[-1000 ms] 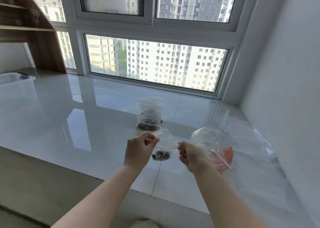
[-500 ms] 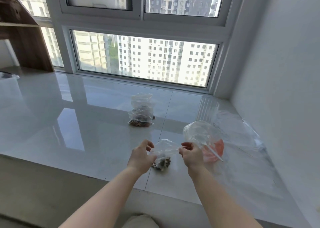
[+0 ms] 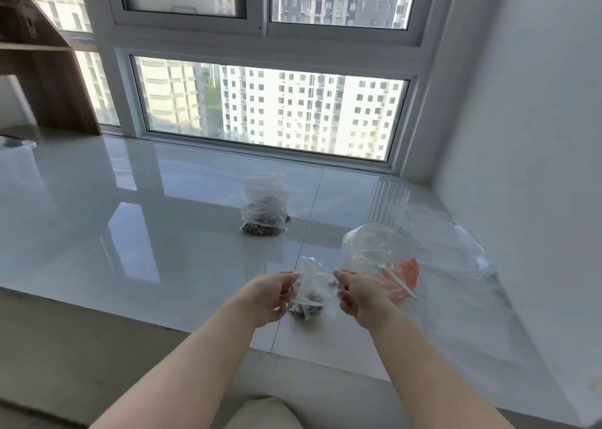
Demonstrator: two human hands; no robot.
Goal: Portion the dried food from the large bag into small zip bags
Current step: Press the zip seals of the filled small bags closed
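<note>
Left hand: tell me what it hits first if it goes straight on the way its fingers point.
The left hand points right, into the small zip bag it already pinches; beyond that, probably the right hand.

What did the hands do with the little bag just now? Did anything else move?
Both hands, the left hand and the right hand, brought the small bag down from the air until its filled bottom sits on the white ledge. Their grip on its top corners looks looser, but neither hand has let go. The filled bag farther back, the big bag and the clear cup stayed put.
</note>
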